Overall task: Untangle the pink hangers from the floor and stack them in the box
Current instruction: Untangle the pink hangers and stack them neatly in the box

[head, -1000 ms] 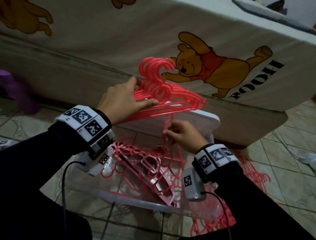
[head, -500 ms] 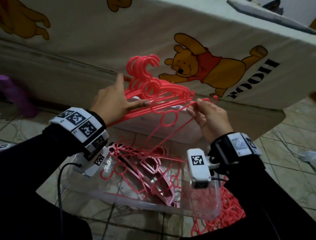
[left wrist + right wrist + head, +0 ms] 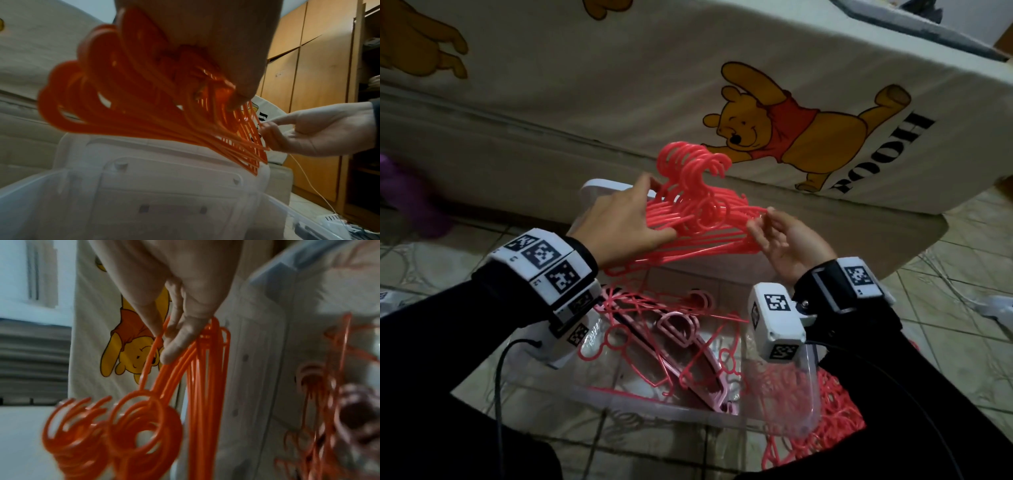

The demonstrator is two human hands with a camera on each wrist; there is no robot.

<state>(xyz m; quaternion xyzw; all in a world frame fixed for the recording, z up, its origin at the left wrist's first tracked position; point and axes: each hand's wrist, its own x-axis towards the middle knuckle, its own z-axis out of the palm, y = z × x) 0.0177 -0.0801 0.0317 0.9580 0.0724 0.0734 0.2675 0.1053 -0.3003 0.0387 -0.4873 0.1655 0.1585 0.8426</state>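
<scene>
Behind everything, the bed (image 3: 551, 85) with its bear-print sheet. On the tiled floor (image 3: 945, 308) in front of you, the clear box (image 3: 722, 419), loose pink hangers (image 3: 654, 346) tangled inside it, its white lid (image 3: 599, 186) standing up at the far side. More hangers on the floor (image 3: 835, 411), just right of the box.

The bunch of hangers (image 3: 705, 219) sits above the box, between your hands, hooks pointing toward the bed.

Head view only: box contents and floor pile. Left wrist view only: wooden wardrobe doors (image 3: 308, 81) and a thin white cable (image 3: 308, 183); hangers look orange there. Right wrist view is blurred but shows the hooks lined up into a coil.

Your left hand (image 3: 619, 222) grips the bunch near the necks, thumb over the top, fingers under. Your right hand (image 3: 787, 240) pinches the bunch's right shoulder end between thumb and fingertips (image 3: 170, 353), the other fingers loosely spread.
</scene>
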